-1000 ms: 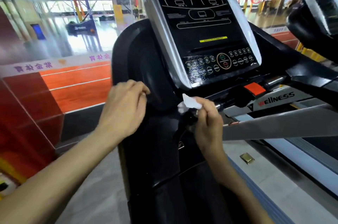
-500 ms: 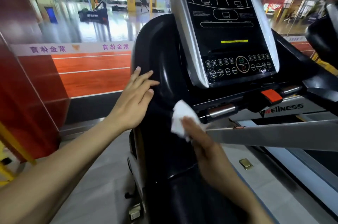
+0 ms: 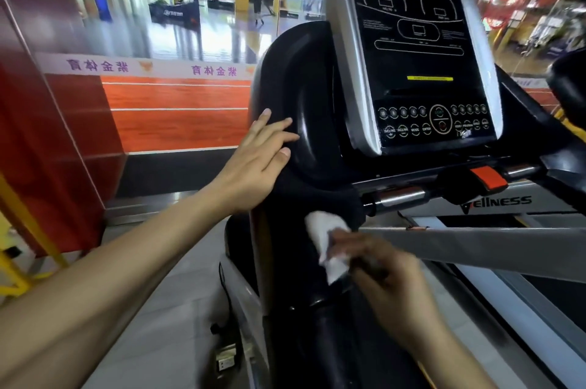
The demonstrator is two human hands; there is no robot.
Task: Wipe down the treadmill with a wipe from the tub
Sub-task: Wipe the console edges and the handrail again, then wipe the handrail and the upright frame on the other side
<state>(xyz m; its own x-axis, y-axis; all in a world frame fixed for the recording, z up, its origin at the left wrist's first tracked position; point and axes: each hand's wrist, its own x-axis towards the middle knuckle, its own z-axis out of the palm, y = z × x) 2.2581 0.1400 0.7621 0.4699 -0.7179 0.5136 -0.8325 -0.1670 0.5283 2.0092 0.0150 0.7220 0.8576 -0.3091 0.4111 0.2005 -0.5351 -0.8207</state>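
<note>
Head view: the left hand (image 3: 257,163) lies flat, fingers straight, on the black shroud (image 3: 301,77) at frame centre, while the blurred right hand (image 3: 390,274) pinches a white wipe (image 3: 323,239) against the treadmill (image 3: 317,325) upright, lower centre. I'd judge wiping well underway but early: console (image 3: 418,52), handlebar (image 3: 396,196) and side rail (image 3: 475,242) look untouched; no tub in sight.

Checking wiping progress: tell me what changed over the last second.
The right hand carried the white wipe down the treadmill's black upright, away from the handlebar end. The left hand uncurled and now lies flat on the black console housing. Same wipe held; control panel untouched.
</note>
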